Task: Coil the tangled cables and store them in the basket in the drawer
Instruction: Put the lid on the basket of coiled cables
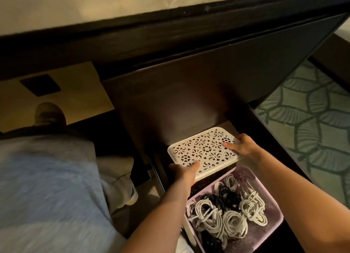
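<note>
A pink plastic basket sits in the open dark drawer at the lower right. Several coiled white cables and black cables lie inside it. Above the basket's far end I hold a white lid with a cut-out flower pattern, tilted. My left hand grips its near left corner, thumb on top. My right hand grips its right edge, thumb on the pattern. The lid hides the drawer space beneath it.
The dark wooden cabinet top runs behind the drawer. A blue-grey blanket or garment fills the lower left. Patterned green carpet lies to the right. A tan panel with a dark square cut-out is at the left.
</note>
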A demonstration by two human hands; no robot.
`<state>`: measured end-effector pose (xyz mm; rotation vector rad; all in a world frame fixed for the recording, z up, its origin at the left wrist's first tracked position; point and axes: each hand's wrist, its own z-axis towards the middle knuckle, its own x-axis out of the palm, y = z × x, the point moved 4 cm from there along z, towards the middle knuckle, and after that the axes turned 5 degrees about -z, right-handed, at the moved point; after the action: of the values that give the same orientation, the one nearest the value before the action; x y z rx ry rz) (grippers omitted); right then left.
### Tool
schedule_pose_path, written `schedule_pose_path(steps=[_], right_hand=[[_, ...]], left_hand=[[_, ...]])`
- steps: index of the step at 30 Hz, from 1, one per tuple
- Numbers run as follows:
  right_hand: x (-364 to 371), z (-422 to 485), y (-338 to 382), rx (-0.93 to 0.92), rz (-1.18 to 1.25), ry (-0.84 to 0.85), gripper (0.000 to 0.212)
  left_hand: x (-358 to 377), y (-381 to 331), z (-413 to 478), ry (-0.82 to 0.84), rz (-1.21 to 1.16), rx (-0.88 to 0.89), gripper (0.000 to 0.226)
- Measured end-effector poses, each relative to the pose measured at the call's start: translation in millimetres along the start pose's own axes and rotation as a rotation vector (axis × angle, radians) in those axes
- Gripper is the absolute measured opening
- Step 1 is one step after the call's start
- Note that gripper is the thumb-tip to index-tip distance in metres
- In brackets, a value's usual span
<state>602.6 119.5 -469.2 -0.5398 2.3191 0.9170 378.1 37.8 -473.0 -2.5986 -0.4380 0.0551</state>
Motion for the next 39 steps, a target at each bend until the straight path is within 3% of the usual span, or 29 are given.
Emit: schedule_pose_path(steps=[2, 7, 12, 14, 17, 19, 22, 25, 26, 29, 32, 34, 37, 39], right_hand=[[-8.0, -8.4, 4.2, -0.044, -0.082, -0.004, 0.084], [-19.5, -33.7, 9.0, -0.122, -0.074, -0.031, 0.077], [-31.7, -66.6, 0.9, -0.239, 0.107, 0.009, 0.065], [-40.0, -85.9, -3.0, -0.324, 0.150, 0.014, 0.053], [-47.9, -120.2, -4.5, -0.408, 0.438, 0.093, 0.024], [-52.2, -137.5, -7.2, -0.475, 0.555, 0.150, 0.033], [-57.2, -146.1, -7.8, -0.583, 0.444, 0.111, 0.052], [-61.7, -153.3, -5.5, -0.651, 0.376, 0.015, 0.028], [-63.9, -156.8, -4.9, -0.666, 0.358, -0.031, 0.019], [-69.6, -161.3, -1.8, -0.676, 0.361, -0.157, 0.005], [-77.0, -166.0, -0.4, -0.620, 0.328, -0.306, 0.026], [-83.6, -168.9, 2.5, -0.607, 0.327, -0.374, 0.036], [-95.2, -177.3, 14.4, -0.698, 0.382, -0.428, 0.057], [-98.4, -175.1, 17.4, -0.663, 0.381, -0.442, 0.058]], left_hand=[[-2.5, -1.2, -9.7, -0.009, 0.034, 0.027, 0.095], [-9.7, -6.5, -33.7, -0.051, 0.100, 0.099, 0.073], [-18.0, -15.6, -62.5, -0.036, 0.158, 0.151, 0.093], [-24.5, -23.0, -74.2, -0.030, 0.093, 0.171, 0.082], [-32.2, -31.3, -88.0, 0.073, -0.093, 0.127, 0.067], [-38.0, -37.6, -107.3, 0.154, -0.103, 0.114, 0.060], [-47.2, -45.7, -129.8, 0.291, -0.015, 0.150, 0.039], [-50.2, -52.0, -143.5, 0.351, 0.050, 0.192, 0.006], [-51.9, -52.9, -142.0, 0.369, 0.114, 0.220, 0.006], [-55.5, -54.3, -148.7, 0.312, 0.023, 0.174, 0.047], [-56.4, -56.3, -152.8, 0.236, 0.317, 0.275, 0.055], [-53.5, -58.5, -158.7, 0.220, 0.509, 0.316, 0.073], [-50.8, -59.3, -167.9, 0.271, 0.725, 0.350, 0.103], [-49.4, -56.7, -169.0, 0.334, 0.821, 0.363, 0.116]])
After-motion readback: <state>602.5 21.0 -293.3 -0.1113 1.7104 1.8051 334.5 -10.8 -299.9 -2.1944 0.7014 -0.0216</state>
